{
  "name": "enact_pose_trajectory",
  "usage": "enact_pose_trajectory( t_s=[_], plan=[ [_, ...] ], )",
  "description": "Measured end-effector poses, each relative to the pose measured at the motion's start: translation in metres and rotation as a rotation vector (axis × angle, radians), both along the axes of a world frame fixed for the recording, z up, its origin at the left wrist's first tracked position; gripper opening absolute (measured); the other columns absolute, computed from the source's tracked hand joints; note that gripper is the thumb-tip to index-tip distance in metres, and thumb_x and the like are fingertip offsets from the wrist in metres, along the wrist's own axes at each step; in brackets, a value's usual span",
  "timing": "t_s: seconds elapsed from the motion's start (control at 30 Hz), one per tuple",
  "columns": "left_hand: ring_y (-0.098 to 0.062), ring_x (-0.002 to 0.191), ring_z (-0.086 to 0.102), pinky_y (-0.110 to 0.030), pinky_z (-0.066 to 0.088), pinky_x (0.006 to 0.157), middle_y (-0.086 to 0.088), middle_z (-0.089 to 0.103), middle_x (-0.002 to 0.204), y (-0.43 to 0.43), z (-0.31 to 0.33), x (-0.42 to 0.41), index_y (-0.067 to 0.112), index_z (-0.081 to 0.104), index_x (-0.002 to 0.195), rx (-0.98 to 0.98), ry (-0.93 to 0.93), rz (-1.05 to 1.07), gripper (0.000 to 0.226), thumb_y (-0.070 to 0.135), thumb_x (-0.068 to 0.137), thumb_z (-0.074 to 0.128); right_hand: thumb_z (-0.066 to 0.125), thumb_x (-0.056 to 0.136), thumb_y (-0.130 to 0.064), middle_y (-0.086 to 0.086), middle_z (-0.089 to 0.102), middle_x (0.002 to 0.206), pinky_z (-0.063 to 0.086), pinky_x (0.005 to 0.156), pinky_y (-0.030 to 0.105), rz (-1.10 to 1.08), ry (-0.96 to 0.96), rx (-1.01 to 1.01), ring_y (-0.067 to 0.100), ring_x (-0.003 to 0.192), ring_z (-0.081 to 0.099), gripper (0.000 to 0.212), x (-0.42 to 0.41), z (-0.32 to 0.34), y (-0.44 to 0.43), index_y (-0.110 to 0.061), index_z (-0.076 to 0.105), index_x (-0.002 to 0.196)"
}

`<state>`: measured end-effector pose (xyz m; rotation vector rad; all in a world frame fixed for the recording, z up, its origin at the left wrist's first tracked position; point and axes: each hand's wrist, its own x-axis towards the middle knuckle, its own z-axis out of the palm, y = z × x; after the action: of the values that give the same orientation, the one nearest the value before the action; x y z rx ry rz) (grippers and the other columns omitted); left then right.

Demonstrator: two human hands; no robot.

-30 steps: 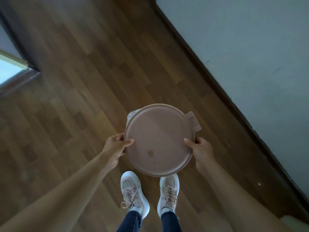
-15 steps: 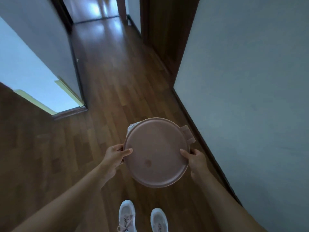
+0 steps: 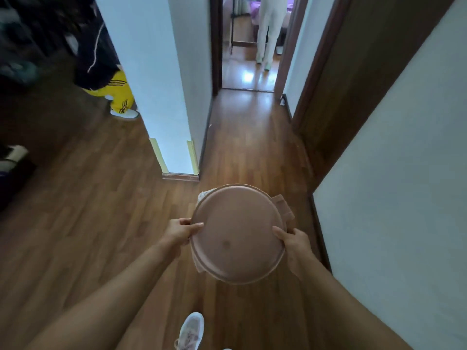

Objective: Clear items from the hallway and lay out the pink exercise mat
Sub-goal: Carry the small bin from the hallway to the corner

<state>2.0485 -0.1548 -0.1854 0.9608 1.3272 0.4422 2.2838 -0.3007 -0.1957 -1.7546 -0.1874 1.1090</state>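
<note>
Left hand (image 3: 178, 231) fingers (image 3: 195, 226) curl over the left rim of the round pink container (image 3: 237, 234); right hand (image 3: 294, 242) fingers clamp its right rim. Container held level above the wooden floor (image 3: 101, 236), near the right wall (image 3: 404, 173); one white shoe (image 3: 190, 330) below.

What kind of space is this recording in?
Most likely a home hallway: a narrow wooden floor between white walls, an open doorway into a room ahead, and clothes hanging in a side area at left.
</note>
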Motion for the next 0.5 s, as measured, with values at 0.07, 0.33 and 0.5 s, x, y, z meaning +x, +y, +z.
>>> enact_pose_trajectory(
  t_s=[0.07,0.33,0.5],
  plan=[
    [-0.018,0.063,0.064,-0.019,0.050,0.045,-0.011,0.067,0.077,-0.010,0.006,-0.022,-0.003,0.063,0.095,0.003,-0.023,0.087,0.019,0.001,0.078,0.071,0.071,0.081,-0.026,0.013,0.061,0.120,0.052,0.092,0.045,0.066,-0.013,0.004,0.030,0.106,0.061,0.060,-0.011,0.011,0.009,0.002,0.048,0.129],
    [-0.015,0.056,0.065,-0.018,0.054,0.047,-0.011,0.067,0.077,-0.049,0.029,-0.113,-0.006,0.063,0.104,0.021,-0.053,0.409,0.027,0.002,0.079,0.070,0.075,0.077,-0.017,0.011,0.070,0.087,0.053,0.073,0.035,0.332,-0.052,0.055,0.024,0.078,0.066,0.031,-0.079,0.038,0.054,0.002,0.066,0.100],
    [-0.019,0.069,0.066,-0.020,0.053,0.046,-0.013,0.069,0.083,-0.073,0.039,-0.177,-0.005,0.064,0.103,0.045,-0.049,0.568,0.031,0.006,0.077,0.074,0.078,0.074,-0.016,0.012,0.072,0.080,0.056,0.076,0.036,0.488,-0.048,0.056,0.027,0.075,0.068,0.017,-0.134,0.042,0.075,-0.002,0.071,0.081]
  ],
)
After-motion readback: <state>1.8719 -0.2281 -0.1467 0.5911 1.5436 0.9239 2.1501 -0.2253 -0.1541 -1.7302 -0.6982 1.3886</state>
